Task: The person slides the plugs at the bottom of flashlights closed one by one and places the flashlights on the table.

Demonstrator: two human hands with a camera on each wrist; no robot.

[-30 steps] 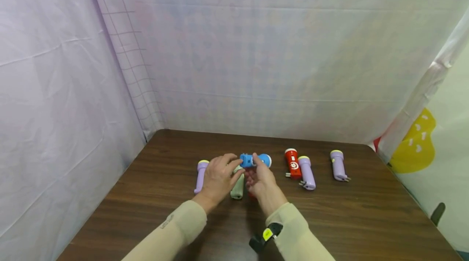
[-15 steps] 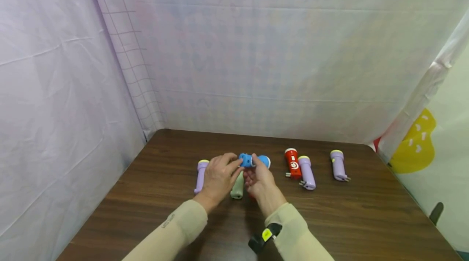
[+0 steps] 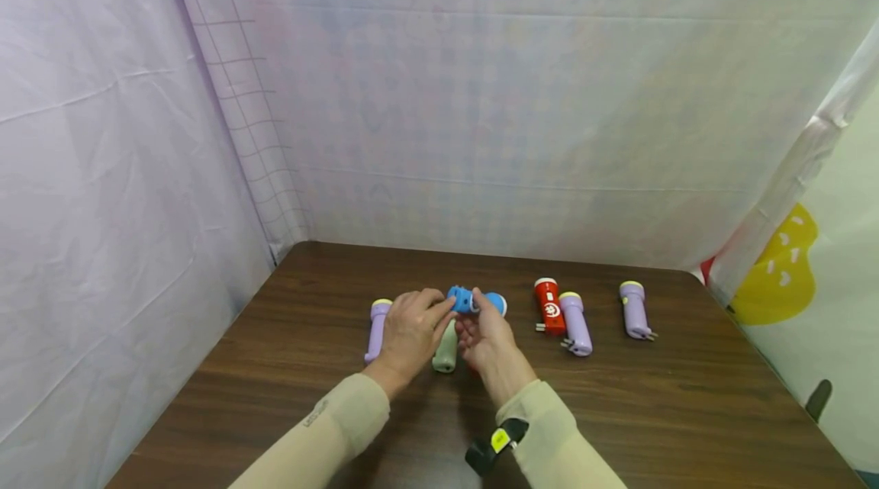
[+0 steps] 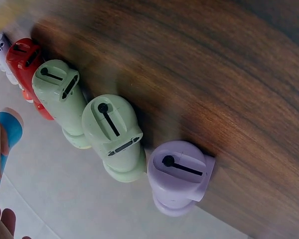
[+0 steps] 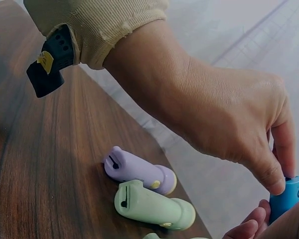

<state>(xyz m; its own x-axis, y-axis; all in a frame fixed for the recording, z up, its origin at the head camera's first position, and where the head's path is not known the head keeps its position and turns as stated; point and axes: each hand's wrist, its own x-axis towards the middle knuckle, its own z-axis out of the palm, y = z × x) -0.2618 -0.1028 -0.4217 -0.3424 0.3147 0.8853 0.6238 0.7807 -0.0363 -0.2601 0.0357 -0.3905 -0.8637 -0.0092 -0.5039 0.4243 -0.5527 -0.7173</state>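
Note:
Above the table, both hands hold a blue flashlight (image 3: 492,303) with a white ring, lying roughly level. My right hand (image 3: 491,340) grips its body, thumb on top. The left hand (image 3: 408,329) pinches the end opposite the lamp head; the right wrist view shows thumb and finger on that blue end (image 5: 287,199). Below the hands stands a pale green flashlight (image 3: 445,350), and a purple flashlight (image 3: 376,330) lies just left of the left hand. A second green flashlight (image 4: 57,82) shows in the left wrist view, beside a red flashlight (image 4: 24,62).
On the right of the brown table (image 3: 659,405) lie another red flashlight (image 3: 548,306) with a white print, a purple flashlight (image 3: 575,325) touching or nearly touching it, and a further purple flashlight (image 3: 633,310). Metal prongs stick out of these. A pale curtain (image 3: 481,107) hangs behind.
The blue flashlight has shifted very slightly left with the right hand over the first half second. Since then both hands have stayed almost still, and the other flashlights have not moved.

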